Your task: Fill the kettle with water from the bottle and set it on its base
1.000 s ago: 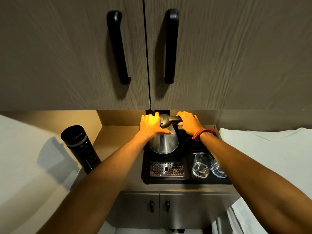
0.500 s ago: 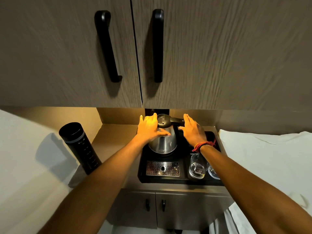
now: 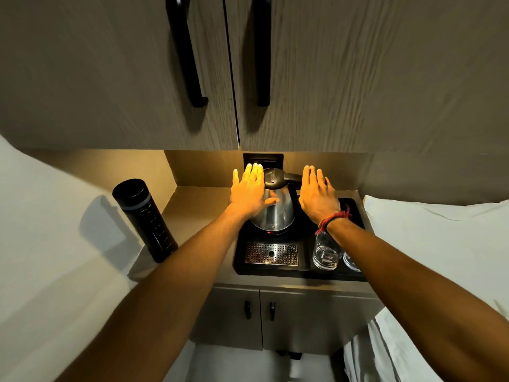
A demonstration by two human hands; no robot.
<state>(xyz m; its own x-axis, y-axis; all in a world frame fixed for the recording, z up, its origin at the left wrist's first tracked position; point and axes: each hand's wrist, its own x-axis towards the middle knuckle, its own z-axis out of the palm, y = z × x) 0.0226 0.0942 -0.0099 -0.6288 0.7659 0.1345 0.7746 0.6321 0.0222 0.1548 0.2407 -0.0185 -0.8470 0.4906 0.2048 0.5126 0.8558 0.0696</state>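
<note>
A steel kettle (image 3: 276,216) with a black lid and handle stands upright on its base at the back of a black tray (image 3: 305,271); a small red light glows at its foot. My left hand (image 3: 249,193) is open, fingers spread, its thumb resting on the kettle's left side. To the right of the kettle my right hand (image 3: 316,193) hovers flat and open, just off the handle, holding nothing. A tall black bottle (image 3: 146,220) stands on the counter to the left, apart from both hands.
Two drinking glasses (image 3: 326,253) stand on the tray's right part under my right wrist. A perforated metal drip grid (image 3: 271,253) lies at the tray's front. Upper cabinet doors with black handles (image 3: 187,51) hang low overhead. White bedding (image 3: 440,244) lies on the right.
My right hand has let go of the kettle handle and opened flat. My left hand has lifted its fingers off the kettle's lid side and spread them. The kettle stays on the tray.
</note>
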